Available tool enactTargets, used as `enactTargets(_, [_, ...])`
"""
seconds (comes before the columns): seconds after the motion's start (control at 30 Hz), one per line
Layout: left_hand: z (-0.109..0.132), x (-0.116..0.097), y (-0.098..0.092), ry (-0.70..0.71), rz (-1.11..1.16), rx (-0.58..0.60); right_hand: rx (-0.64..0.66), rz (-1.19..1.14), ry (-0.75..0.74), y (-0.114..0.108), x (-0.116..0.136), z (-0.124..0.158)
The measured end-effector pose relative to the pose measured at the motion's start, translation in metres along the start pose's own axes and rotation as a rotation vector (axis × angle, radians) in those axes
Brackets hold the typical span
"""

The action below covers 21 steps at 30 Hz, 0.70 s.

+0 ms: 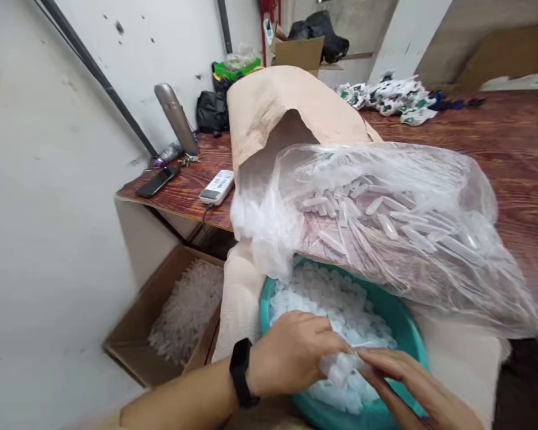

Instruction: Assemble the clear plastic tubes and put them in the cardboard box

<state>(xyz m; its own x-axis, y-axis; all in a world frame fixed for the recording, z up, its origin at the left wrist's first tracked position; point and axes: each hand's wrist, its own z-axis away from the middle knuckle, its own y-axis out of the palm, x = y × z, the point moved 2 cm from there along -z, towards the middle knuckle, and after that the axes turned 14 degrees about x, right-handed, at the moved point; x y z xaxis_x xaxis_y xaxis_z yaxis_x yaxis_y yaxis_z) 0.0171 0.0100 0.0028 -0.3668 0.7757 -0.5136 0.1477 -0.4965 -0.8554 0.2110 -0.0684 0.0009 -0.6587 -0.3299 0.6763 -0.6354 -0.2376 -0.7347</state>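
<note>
My left hand (296,349), with a black watch on the wrist, is closed around several translucent plastic pieces (338,369) that look like small tubes or caps. My right hand (412,382) meets it from the right, thumb and fingers pinching a clear plastic tube (363,358); blur hides its exact shape. Both hands are over a teal basin (410,334) filled with small translucent white plastic pieces (332,298). Just beyond the basin, a clear plastic bag (430,173) lies on the table with loose translucent tubes (388,227) inside.
A cardboard box (130,352) of clear plastic pieces stands on the floor at left. On the wood-pattern table (524,149) are a phone (158,181), a white power bank (217,187), a metal flask (176,117), a big beige paper sack (291,89) and a white-green heap (394,97).
</note>
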Motion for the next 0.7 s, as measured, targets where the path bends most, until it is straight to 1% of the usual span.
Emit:
enactTargets(0.1, [-0.001,-0.001,0.000,-0.020,-0.016,0.002,0.061,-0.073,0.177,0.007,-0.007,0.007])
enactTargets(0.17, [-0.002,-0.001,-0.001,-0.027,0.001,0.012,0.083,-0.088,0.227,0.009,-0.009,0.010])
enactTargets(0.2, [-0.003,-0.001,0.000,-0.029,0.015,0.020,0.089,-0.081,0.226,0.009,-0.010,0.011])
enactTargets(0.33, [-0.004,-0.001,0.002,-0.032,0.041,0.072,0.144,0.058,0.134,0.006,-0.007,0.011])
enactTargets(0.5, [-0.005,-0.002,0.009,-0.005,0.096,0.080,0.112,0.293,0.003,-0.003,-0.001,0.009])
enactTargets(0.6, [-0.008,-0.003,0.012,0.016,0.134,0.085,0.116,0.396,-0.046,-0.007,0.001,0.008])
enactTargets(0.7, [-0.012,-0.005,0.014,0.022,0.169,0.122,0.130,0.487,-0.100,-0.007,0.004,0.008])
